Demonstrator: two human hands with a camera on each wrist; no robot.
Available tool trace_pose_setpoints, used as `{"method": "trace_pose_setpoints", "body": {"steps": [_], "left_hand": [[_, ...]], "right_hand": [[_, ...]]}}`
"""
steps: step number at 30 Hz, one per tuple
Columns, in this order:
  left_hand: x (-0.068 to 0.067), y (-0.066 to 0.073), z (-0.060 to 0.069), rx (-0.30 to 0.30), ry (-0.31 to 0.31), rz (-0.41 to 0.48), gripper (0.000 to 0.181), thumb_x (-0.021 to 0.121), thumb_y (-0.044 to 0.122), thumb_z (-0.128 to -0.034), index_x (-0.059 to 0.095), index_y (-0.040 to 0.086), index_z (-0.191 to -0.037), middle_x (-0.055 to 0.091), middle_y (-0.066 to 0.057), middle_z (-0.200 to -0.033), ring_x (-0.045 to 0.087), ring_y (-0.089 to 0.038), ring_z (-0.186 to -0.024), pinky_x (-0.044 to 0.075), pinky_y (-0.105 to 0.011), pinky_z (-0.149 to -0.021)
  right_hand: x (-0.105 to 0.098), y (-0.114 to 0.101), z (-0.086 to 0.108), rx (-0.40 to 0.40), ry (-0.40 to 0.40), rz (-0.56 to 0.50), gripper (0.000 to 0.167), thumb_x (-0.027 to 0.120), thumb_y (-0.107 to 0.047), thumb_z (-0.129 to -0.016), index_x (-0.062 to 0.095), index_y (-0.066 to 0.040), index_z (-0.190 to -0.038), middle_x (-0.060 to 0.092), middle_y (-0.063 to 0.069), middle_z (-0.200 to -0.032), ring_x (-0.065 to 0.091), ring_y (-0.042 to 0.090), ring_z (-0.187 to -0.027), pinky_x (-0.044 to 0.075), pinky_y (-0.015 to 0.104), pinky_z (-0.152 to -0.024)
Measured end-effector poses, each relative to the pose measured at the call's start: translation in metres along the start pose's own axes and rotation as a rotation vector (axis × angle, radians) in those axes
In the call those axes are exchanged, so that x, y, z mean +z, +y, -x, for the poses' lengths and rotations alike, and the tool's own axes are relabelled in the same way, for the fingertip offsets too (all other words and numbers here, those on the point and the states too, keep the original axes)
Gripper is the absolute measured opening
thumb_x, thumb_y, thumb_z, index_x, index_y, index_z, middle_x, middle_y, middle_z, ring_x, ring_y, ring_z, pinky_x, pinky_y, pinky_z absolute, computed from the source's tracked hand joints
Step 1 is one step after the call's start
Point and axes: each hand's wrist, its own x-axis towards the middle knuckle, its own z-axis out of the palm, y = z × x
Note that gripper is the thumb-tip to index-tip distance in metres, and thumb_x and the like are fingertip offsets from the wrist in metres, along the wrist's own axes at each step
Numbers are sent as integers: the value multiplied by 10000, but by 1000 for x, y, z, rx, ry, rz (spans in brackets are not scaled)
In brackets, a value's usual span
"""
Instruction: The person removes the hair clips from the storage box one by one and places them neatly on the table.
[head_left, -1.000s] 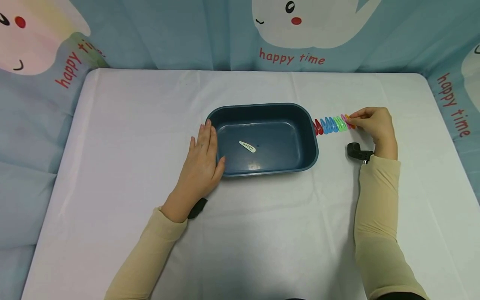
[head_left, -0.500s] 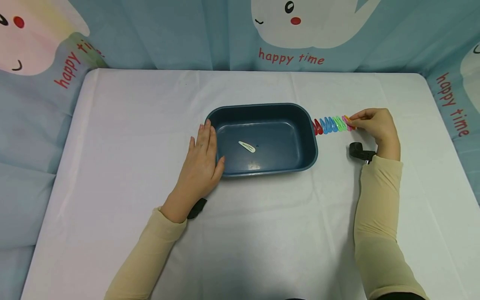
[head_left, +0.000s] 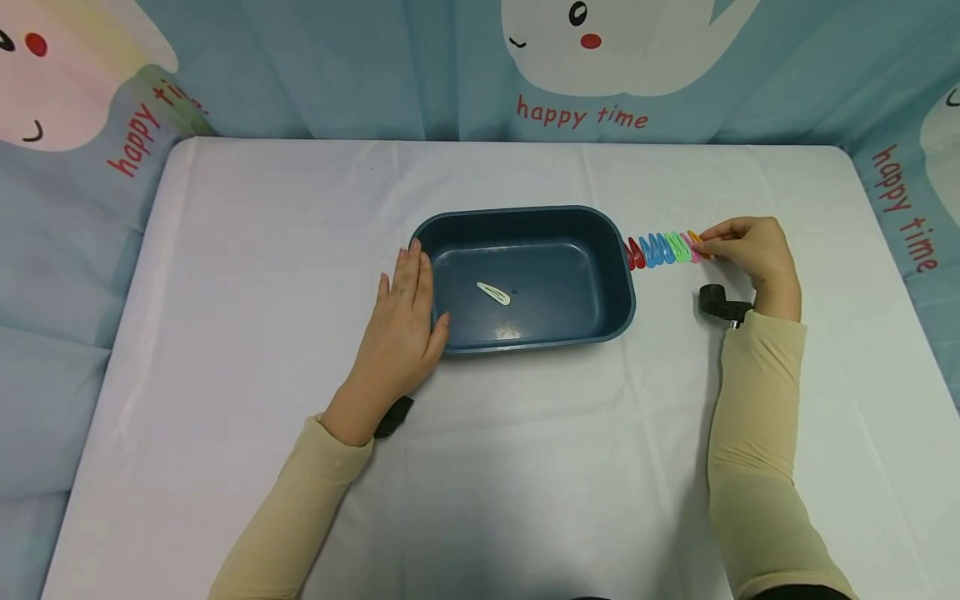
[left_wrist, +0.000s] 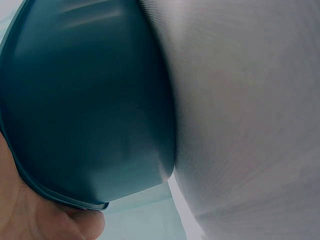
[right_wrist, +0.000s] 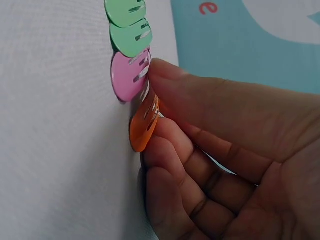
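In the head view, my left hand [head_left: 401, 321] lies with straight fingers along the left rim of a dark blue plastic basin [head_left: 540, 325]. A single pale snap hair clip [head_left: 494, 293] is inside the basin. My right hand [head_left: 753, 254] is at the far end of a row of hair clips right of the basin. In the right wrist view, its thumb and fingers pinch an orange hair clip [right_wrist: 142, 127], tilted off the cloth. Beside it lie a pink hair clip [right_wrist: 127, 77] and green hair clips [right_wrist: 131, 37].
Red hair clips [head_left: 637, 253] lie against the basin's right side, followed by several blue hair clips [head_left: 657, 249]. A white cloth [head_left: 525, 467] covers the table. Behind its far edge hangs a blue printed curtain [head_left: 337, 75].
My right hand has shifted slightly to the right at the end of the row, then stayed almost still. The left hand and the basin have kept their places.
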Motion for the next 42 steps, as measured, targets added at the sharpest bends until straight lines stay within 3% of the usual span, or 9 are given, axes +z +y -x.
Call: {"method": "trace_pose_setpoints", "body": {"steps": [6,10,13,21,25,30,34,42], "left_hand": [[0,-1,0,2,-1,-2,683,426,246,-965,123,-127,-1450,16,-228,-1550,59,-365,-1421,133,-577,-1082],[0,-1,0,6,4,0,677,422,246,-966,129,-129,-1448,23,-232,-1548,64,-368,-1420,136,-580,-1080],[0,-1,0,8,5,-2,675,418,245,-965,131,-130,-1447,26,-235,-1548,66,-369,-1420,137,-582,-1079],[-1,-1,1,6,1,-8,683,429,250,-970,122,-131,-1447,20,-234,-1548,58,-368,-1421,133,-577,-1082],[-1,0,0,5,0,-9,683,438,241,-969,121,-127,-1448,20,-234,-1548,59,-368,-1420,133,-574,-1084],[-1,0,0,4,-5,-14,681,434,240,-968,118,-124,-1449,13,-235,-1547,60,-370,-1420,135,-579,-1081],[-1,0,0,3,-5,-9,681,441,235,-965,123,-126,-1448,17,-237,-1547,61,-372,-1419,138,-583,-1079],[0,0,1,4,1,-4,682,442,235,-960,136,-134,-1444,24,-240,-1545,66,-374,-1418,141,-590,-1074]], "right_hand": [[-1,2,-1,1,-9,-25,184,756,-200,-803,688,-326,-688,584,-231,-604,454,67,-693,334,232,-608],[-1,2,-1,0,-16,-24,34,728,-176,-829,758,-163,-839,590,-234,-615,468,62,-697,351,218,-614],[-1,1,0,-5,-21,-15,156,707,-157,-845,747,-55,-955,594,-240,-625,468,68,-714,355,217,-624],[-1,2,-1,-15,-22,-12,156,707,-143,-844,742,-32,-947,592,-234,-622,478,55,-675,368,212,-595],[-1,2,-1,-6,-11,-26,50,721,-156,-833,761,-165,-805,594,-214,-625,494,42,-648,385,207,-578],[-4,3,1,40,-4,-64,179,730,-191,-828,713,-306,-691,600,-204,-655,539,16,-649,423,168,-597],[-5,3,2,45,-8,-101,221,726,-178,-830,702,-323,-664,607,-208,-651,562,-10,-645,439,139,-601],[-6,3,4,35,-1,-178,192,726,-143,-826,721,-261,-675,624,-189,-646,587,-20,-621,465,126,-593]]}}
